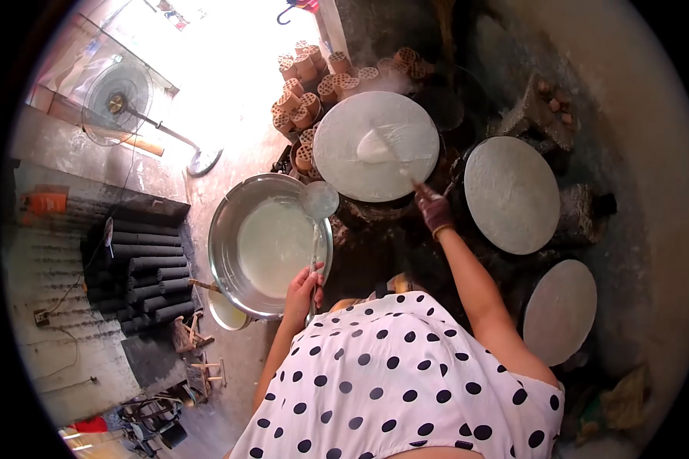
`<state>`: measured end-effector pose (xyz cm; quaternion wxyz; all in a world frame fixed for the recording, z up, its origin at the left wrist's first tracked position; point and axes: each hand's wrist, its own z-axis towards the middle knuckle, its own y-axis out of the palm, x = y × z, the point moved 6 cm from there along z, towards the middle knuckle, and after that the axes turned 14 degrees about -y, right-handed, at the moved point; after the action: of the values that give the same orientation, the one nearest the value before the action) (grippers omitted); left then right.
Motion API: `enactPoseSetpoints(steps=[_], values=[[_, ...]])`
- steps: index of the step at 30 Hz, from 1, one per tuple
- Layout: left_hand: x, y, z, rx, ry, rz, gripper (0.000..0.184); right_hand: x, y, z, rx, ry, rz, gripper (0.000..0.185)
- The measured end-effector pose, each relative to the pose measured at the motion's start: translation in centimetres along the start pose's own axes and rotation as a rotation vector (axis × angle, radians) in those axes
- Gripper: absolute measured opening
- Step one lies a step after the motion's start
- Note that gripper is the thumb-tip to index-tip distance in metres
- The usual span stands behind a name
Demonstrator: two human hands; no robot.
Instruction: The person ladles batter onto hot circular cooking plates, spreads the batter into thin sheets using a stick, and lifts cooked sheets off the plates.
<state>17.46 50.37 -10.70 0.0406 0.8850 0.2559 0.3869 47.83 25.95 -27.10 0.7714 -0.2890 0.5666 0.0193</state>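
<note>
The left hand (305, 287) has its fingers clamped on the ladle (319, 200), whose bowl is at the right rim of the basin (226, 237). The gloved right hand (435, 210) is by the near edge of the far white disc (341, 141); I cannot tell its fingers' state.

The person wears a loose white blouse (375, 375) printed all over with black polka dots, mostly round to oval. The cloth falls in soft folds and ends at the right shoulder, leaving the right arm (475, 283) uncovered. A dark maroon glove (436, 213) with pale smudges covers the right hand (434, 208) to the wrist; the left hand (303, 291) is bare.
</note>
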Motion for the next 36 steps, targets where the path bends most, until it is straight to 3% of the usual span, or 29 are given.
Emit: enactPoseSetpoints(steps=[2, 3, 6, 9, 11, 13, 15, 16, 18, 19, 21, 22, 23, 24, 25, 26, 27, 28, 31, 32, 33, 34, 35, 36], values=[[0.1, 0.2, 0.7, -0.01, -0.04, 0.06, 0.037, 0.6, -2.3, 1.4, 0.348, 0.251, 0.362, 0.039], [0.2, 0.1, 1.4, -0.004, -0.046, 0.057, 0.037, -3.4, -4.1, 2.3, 0.32, 0.011, 0.058, 0.037], [1.1, 0.0, 5.1, -0.014, -0.096, 0.047, 0.036, 9.6, 2.3, 2.8, 0.047, -0.21, -0.08, 0.037], [3.2, 0.6, 8.6, -0.019, -0.071, 0.163, 0.036, 1.9, -0.2, -2.7, 0.063, 0.051, 0.561, 0.036], [5.6, 2.3, 9.7, 0.029, -0.018, 0.229, 0.03, -5.5, -4.3, -4.9, -0.091, -0.095, -0.404, 0.036], [6.5, 3.7, 10.9, 0.057, -0.007, 0.205, 0.024, -6.2, -4.4, -6.4, -0.027, -0.103, -0.365, 0.038], [6.6, 4.9, 12.2, 0.088, 0.007, 0.178, 0.019, -5.5, -3.4, -7.9, 0.082, 0.343, -0.563, 0.038], [6.5, 5.5, 12.9, 0.099, 0.016, 0.173, 0.016, -4.4, -0.7, -8.1, 0.143, 0.123, -0.591, 0.037], [6.3, 7.0, 13.5, 0.118, 0.021, 0.166, 0.015, -4.5, 4.3, -7.2, 0.045, 0.17, -0.379, 0.037], [6.1, 7.8, 13.6, 0.158, -0.001, 0.147, 0.014, -6.5, 5.7, -6.4, 0.182, 0.062, -0.147, 0.036], [6.1, 7.6, 13.8, 0.195, -0.029, 0.124, 0.016, -4.2, 7.4, -5.3, 0.061, 0.115, -0.12, 0.034], [5.9, 7.2, 14.0, -0.055, -0.141, -0.195, 0.013, -5.4, 6.5, -4.8, 0.047, 0.269, 0.167, 0.034], [6.0, 7.3, 13.7, -0.305, -0.252, -0.508, 0.014, -6.4, 4.9, -4.2, 0.077, 0.164, 0.169, 0.034], [6.2, 7.2, 11.5, -0.304, -0.259, -0.502, 0.014, -7.3, 3.3, -3.6, 0.104, 0.059, 0.168, 0.034], [7.1, 7.1, 7.3, -0.225, -0.123, -0.418, 0.019, -8.4, 1.6, -3.1, 0.13, -0.046, 0.166, 0.035], [8.0, 6.9, 4.3, -0.143, 0.006, -0.332, 0.027, -7.7, -0.2, -2.4, 0.258, -0.068, 0.103, 0.034], [8.2, 7.0, 3.6, -0.138, 0.006, -0.335, 0.027, -7.3, -1.5, -2.2, 0.382, -0.093, 0.038, 0.033], [8.6, 7.0, 3.3, -0.106, 0.017, -0.311, 0.032, -6.7, -1.1, -1.8, 0.375, -0.102, 0.043, 0.033], [9.0, 6.3, 3.5, -0.086, -0.003, -0.334, 0.036, -5.5, 4.5, -1.7, -0.28, -0.081, -0.425, 0.035], [8.3, 5.9, 3.7, -0.092, -0.059, -0.422, 0.036, -6.2, 5.1, -2.1, -0.208, -0.209, -0.194, 0.035], [7.5, 5.2, 3.8, -0.098, -0.114, -0.511, 0.035, -6.5, 4.7, -2.8, -0.224, -0.208, -0.183, 0.035], [6.6, 4.0, 3.9, -0.082, -0.107, -0.519, 0.035, -6.9, 3.2, -2.9, -0.206, -0.258, -0.379, 0.036], [5.1, 3.1, 3.6, -0.197, -0.142, -0.717, 0.035, -6.9, 2.2, -3.1, -0.184, -0.311, -0.574, 0.037], [3.8, 2.2, 3.1, -0.315, -0.171, -0.918, 0.035, -4.7, 0.6, -3.8, -0.001, -0.156, -0.517, 0.036]])
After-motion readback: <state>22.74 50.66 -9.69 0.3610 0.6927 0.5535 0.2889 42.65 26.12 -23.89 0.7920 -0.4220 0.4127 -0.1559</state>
